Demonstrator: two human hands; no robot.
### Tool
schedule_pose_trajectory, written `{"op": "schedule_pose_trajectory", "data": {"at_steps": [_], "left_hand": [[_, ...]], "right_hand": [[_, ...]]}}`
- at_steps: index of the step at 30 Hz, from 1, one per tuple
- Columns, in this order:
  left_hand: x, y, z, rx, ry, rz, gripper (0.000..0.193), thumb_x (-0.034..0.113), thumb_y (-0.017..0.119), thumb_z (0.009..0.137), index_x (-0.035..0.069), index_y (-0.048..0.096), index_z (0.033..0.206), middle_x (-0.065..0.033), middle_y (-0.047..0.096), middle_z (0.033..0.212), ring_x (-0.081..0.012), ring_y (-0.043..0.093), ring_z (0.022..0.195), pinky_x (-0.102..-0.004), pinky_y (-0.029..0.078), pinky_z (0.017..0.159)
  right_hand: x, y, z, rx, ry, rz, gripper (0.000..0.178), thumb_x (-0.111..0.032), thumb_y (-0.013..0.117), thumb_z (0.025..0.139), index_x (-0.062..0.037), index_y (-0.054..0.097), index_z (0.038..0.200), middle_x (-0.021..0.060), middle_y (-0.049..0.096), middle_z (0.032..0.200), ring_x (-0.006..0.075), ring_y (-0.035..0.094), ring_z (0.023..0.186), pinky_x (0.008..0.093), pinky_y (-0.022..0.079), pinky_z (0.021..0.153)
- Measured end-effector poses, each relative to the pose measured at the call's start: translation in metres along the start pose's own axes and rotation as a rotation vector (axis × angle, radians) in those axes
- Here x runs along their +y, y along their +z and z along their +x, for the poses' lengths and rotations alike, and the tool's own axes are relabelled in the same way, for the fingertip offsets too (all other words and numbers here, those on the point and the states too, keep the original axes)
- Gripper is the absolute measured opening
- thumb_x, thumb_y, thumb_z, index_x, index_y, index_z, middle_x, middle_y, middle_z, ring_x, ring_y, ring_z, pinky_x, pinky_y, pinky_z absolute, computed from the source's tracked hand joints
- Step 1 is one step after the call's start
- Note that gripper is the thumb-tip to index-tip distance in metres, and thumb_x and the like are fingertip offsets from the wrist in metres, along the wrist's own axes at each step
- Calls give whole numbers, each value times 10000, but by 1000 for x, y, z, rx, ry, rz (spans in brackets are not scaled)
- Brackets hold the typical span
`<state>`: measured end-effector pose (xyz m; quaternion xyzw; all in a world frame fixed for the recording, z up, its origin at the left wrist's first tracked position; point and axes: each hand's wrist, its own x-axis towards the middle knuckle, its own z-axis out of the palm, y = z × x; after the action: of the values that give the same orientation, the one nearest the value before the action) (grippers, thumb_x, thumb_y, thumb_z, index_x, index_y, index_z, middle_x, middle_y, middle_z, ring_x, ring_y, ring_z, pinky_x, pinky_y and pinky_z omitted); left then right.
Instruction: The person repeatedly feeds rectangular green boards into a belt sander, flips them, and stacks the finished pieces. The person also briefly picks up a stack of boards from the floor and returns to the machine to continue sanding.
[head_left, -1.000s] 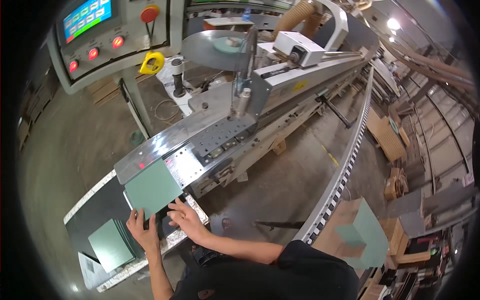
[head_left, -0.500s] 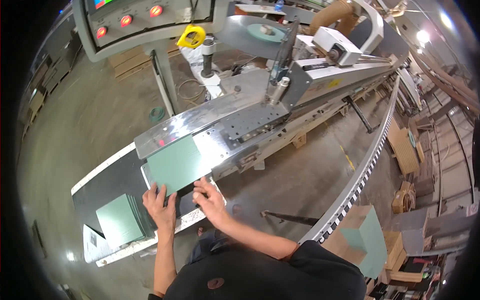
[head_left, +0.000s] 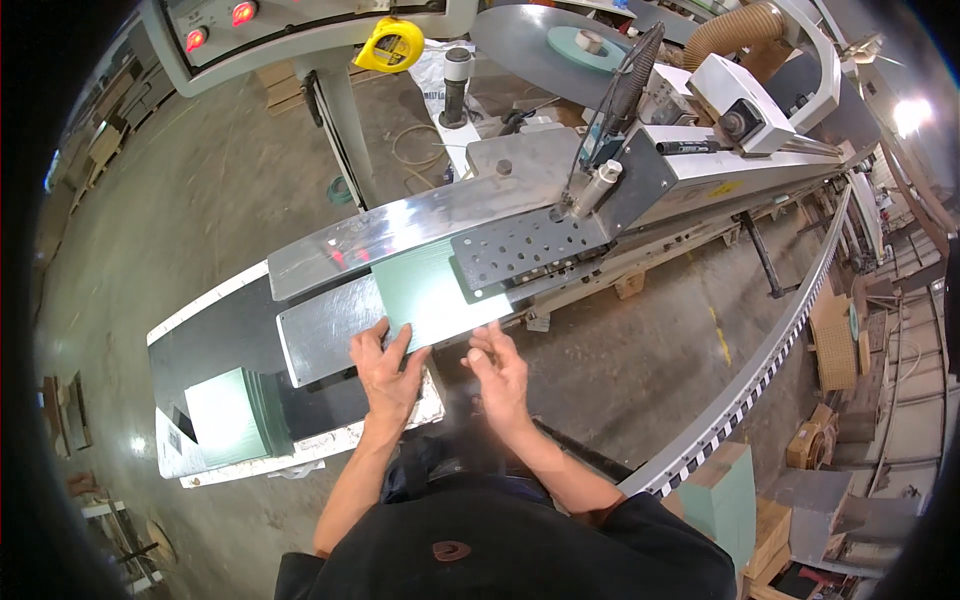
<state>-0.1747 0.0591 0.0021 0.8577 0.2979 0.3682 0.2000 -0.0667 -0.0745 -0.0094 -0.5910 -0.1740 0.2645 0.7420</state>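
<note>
A flat light-green panel (head_left: 425, 295) lies on the metal bed (head_left: 325, 325) of a long machine. Its far side runs along the shiny metal guide (head_left: 390, 232), and its right end reaches under a dark perforated plate (head_left: 520, 250). My left hand (head_left: 388, 375) has hold of the panel's near left corner, with index finger and thumb on its edges. Close to the near right edge is my right hand (head_left: 500, 380), fingers loosely bent and thumb apart. Whether its fingertips touch the panel I cannot tell.
Several green panels are stacked (head_left: 225, 415) on the dark side table (head_left: 200, 340) at left. A control box (head_left: 310, 45) with red lit buttons and a yellow tape measure (head_left: 390, 45) is at upper left. A curved rail (head_left: 750, 390) runs along the right.
The green panel has slid right along the guide, and its right end has come under the perforated plate. Both my hands have moved right with it. The view has shifted somewhat.
</note>
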Motion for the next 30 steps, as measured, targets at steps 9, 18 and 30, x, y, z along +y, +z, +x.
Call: {"op": "schedule_pose_trajectory", "data": {"at_steps": [9, 18, 30], "left_hand": [[65, 79, 25, -47, 11, -107, 429, 146, 880, 671, 77, 753, 1075, -192, 593, 1143, -385, 510, 1061, -493, 407, 893], [117, 150, 50, -61, 93, -164, 388, 197, 864, 714, 80, 750, 1066, -192, 628, 1095, -409, 547, 1068, -539, 374, 950], [65, -22, -4, 9, 110, -264, 262, -32, 737, 784, 6, 714, 1043, -143, 709, 1028, -327, 673, 946, -398, 560, 823]], "right_hand": [[-27, -77, 47, 162, -20, -36, 537, -43, 598, 982, 38, 437, 1488, 93, 544, 1241, 153, 564, 1062, 320, 556, 888], [-29, -151, 96, 335, -114, -107, 541, -43, 608, 944, 103, 460, 1443, 139, 599, 1222, 169, 628, 967, 300, 540, 842], [-16, -69, 29, -13, 105, -7, 336, -100, 638, 980, 14, 633, 1295, 64, 682, 1048, 134, 633, 923, 284, 541, 756]]}}
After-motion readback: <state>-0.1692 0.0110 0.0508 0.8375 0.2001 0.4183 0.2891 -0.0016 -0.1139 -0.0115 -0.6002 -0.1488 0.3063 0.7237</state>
